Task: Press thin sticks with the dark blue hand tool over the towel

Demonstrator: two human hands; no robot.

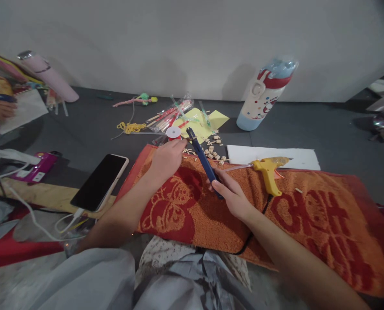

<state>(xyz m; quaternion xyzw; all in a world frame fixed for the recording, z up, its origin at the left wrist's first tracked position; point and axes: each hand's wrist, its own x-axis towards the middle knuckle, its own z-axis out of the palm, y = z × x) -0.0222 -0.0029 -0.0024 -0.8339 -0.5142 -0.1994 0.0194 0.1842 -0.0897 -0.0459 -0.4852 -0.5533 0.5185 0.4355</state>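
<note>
Across the near edge of the worktop (334,137), an orange-and-red towel (218,219) is spread; its large red lettering, at right, cannot be read with certainty. Over the towel, a dark blue tool (205,163), slanted, is grasped by its lower end in the right hand (230,193). At its upper end, a thin wooden piece (192,138) is pinched by the left hand (169,159). Beyond the left forearm, a phone (98,183) is connected to a white cable (78,213). A yellow glue gun (269,172) is laid on the towel, its nozzle over a white strip (305,158). Short wooden pieces (210,151) are scattered between towel and yellow sheets (218,120), near a white spool (173,132). Red and pale sticks are contained in a clear packet (171,117). Farther back, a bottle (259,101) is stood by the wall (192,43), contents hidden, print too small to read. At far left, a pink flask (51,77) and a co-worker's hand (0,107), on white paper (27,110), are noted.
</note>
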